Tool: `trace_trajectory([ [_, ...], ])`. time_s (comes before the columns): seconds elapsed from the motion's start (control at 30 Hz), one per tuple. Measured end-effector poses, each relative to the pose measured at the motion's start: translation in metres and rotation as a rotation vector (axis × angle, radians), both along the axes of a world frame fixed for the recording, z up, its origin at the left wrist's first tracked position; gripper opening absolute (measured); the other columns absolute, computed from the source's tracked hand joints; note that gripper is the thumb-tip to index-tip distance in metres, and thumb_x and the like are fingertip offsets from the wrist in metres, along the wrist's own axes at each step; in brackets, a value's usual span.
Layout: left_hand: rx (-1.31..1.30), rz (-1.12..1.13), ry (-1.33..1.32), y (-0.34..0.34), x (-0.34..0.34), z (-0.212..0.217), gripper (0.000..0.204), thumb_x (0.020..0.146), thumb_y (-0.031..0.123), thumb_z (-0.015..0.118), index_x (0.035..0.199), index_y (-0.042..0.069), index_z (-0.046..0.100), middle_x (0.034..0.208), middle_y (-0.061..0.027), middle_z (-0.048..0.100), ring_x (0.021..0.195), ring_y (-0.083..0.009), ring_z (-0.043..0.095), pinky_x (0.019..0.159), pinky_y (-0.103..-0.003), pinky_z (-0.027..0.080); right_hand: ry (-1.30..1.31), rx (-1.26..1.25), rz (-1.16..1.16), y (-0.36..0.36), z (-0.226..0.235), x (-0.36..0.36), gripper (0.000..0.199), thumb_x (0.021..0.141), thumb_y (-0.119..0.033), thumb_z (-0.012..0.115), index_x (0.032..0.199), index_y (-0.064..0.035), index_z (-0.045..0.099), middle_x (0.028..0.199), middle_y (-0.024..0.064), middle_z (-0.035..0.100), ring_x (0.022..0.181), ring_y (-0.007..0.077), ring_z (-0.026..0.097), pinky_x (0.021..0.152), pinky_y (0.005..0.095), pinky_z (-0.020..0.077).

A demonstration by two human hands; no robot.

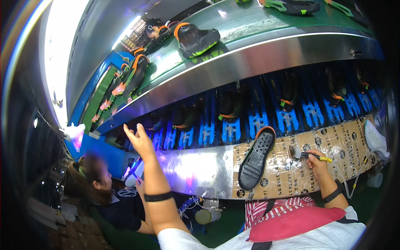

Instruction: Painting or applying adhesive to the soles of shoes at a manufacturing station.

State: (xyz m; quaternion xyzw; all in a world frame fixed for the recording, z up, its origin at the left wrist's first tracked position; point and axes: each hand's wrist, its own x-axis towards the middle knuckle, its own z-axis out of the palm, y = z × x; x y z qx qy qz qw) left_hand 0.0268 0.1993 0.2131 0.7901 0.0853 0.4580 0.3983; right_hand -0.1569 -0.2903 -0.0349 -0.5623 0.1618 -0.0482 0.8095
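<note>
My left hand (138, 138) is raised with fingers spread, empty, reaching toward the blue lower rack (200, 132) that carries dark shoes. My right hand (315, 159) rests on the cardboard-covered bench (333, 146) and grips a small brush with a yellow handle (313, 156). A black shoe sole with an orange rim (256, 158) lies sole-up on the bench between my hands, touched by neither. Both wrists wear black bands.
Above, a green conveyor belt (250, 21) carries black shoes with orange and green trim (196, 39). A shiny metal plate (196, 166) covers the bench's left part. Another person (108, 191) sits at my lower left. White cloth (375, 139) lies at the far right.
</note>
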Motion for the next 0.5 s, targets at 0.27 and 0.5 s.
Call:
trace_trajectory([
  [0.27, 0.460, 0.322, 0.051, 0.102, 0.112, 0.072, 0.067, 0.080, 0.032, 0.055, 0.134, 0.005, 0.026, 0.121, -0.0258, 0.043, 0.110, -0.0379, 0.042, 0.092, -0.043, 0.035, 0.038, 0.111, -0.110, 0.002, 0.004, 0.007, 0.017, 0.079, -0.009, 0.057, 0.093, 0.0005, 0.058, 0.061, 0.0055, 0.055, 0.047, 0.0097, 0.046, 0.041, 0.0201, 0.0352],
  [0.5, 0.578, 0.302, 0.359, 0.151, 0.183, 0.094, 0.077, 0.078, 0.023, 0.059, 0.139, 0.012, 0.012, 0.132, -0.0290, 0.030, 0.124, -0.0392, 0.029, 0.101, -0.043, 0.029, 0.105, 0.107, -0.175, 0.008, 0.010, 0.011, 0.017, 0.078, -0.012, 0.058, 0.091, -0.0008, 0.056, 0.061, 0.0051, 0.054, 0.046, 0.0096, 0.045, 0.041, 0.0203, 0.0345],
])
